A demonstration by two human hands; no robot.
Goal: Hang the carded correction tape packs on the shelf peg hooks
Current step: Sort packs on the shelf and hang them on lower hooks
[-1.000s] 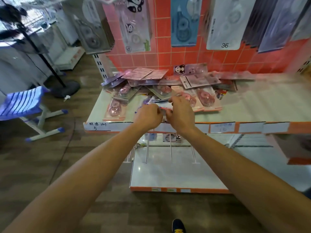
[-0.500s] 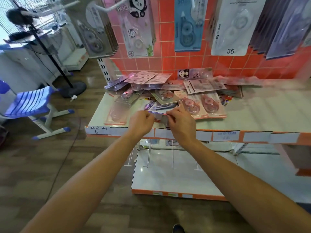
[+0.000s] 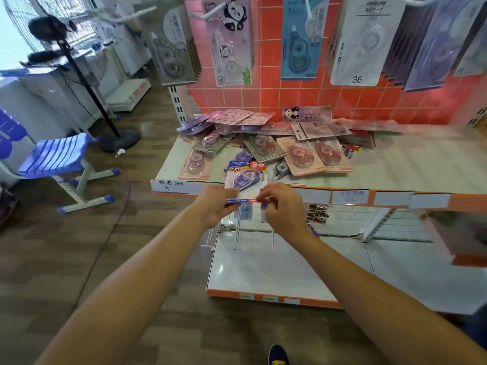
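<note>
Pinches the near edge of one pack (image 3: 246, 177) with curled fingers of the left hand (image 3: 217, 205) and the right hand (image 3: 283, 206), over the front edge of the shelf (image 3: 395, 164). Better to keep the card flat, find its hanging hole (not visible here), turn that end toward a free peg hook (image 3: 238, 227) under the shelf, and slide it on straight. Better not to disturb the pile (image 3: 263, 143) toward the back left corner.

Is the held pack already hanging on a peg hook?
No, the left hand and right hand hold the purple pack flat over the shelf edge.
</note>
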